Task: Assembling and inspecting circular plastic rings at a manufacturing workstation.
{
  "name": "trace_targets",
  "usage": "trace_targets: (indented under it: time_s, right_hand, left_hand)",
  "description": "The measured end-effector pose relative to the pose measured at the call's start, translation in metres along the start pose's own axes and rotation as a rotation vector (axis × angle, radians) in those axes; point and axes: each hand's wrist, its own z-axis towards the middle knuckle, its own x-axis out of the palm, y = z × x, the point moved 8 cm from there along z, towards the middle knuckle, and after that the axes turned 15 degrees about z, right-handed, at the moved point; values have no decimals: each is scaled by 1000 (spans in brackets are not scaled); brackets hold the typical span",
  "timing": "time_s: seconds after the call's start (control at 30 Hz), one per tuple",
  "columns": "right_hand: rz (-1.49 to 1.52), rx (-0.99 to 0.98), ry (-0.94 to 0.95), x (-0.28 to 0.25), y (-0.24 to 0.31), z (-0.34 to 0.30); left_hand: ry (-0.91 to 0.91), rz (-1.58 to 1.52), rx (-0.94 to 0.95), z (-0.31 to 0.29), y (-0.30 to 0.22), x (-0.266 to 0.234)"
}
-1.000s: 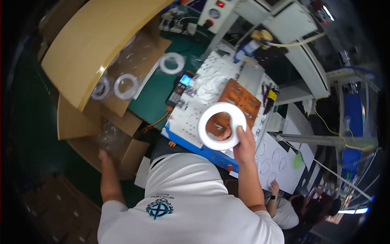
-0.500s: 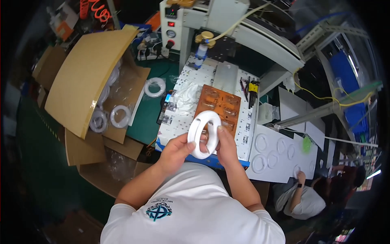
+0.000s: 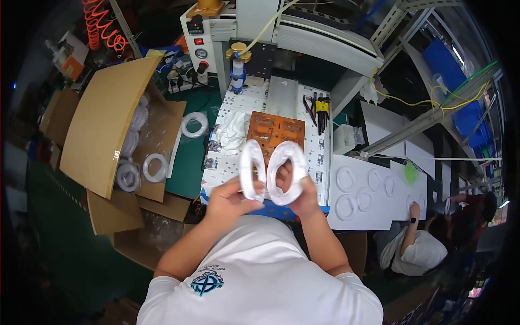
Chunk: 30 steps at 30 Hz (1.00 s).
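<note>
My left hand [image 3: 226,201] grips a narrow-looking white plastic ring [image 3: 246,174] at its lower edge, turned nearly edge-on. In my right hand [image 3: 305,199] is a second white ring [image 3: 296,169], its hollow inner side partly facing me, with some fingers showing through the opening. The two rings stand side by side, tilted up, with a thin gap between them. Both are held over the near edge of a brown-orange fixture plate [image 3: 275,130] with several shaped recesses, and they hide part of it. A crumpled white cloth [image 3: 231,134] lies left of the plate.
An open cardboard box [image 3: 108,114] with several white rings stands left, one loose ring [image 3: 194,125] beside it. A press frame [image 3: 325,40] spans the back. Hex keys [image 3: 322,115] lie right of the plate. Further right, a co-worker's hand [image 3: 414,210] touches rings on a white board [image 3: 374,214].
The white rings, together in my hands before, are now parted, one in each hand. My right hand has turned its ring outward. The whole view has shifted slightly.
</note>
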Motion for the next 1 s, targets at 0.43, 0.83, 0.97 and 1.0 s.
trace_targets:
  time_s: [0.43,0.83,0.97,1.0]
  right_hand:
    - [-784,-393,102,-30,75,16]
    - [-1852,-191,99,-23,33,123]
    - [-1894,-131,141,-33,25,145]
    - [-1950,-138,167,-36,19,148]
  left_hand:
    - [-455,-35,-30,-47,44,-79]
    - [-562,-94,-196,-66,65,-84]
    - [-560,-82,-218,-68,67,-82]
    - [-564,-83,-216,-70,68,-83]
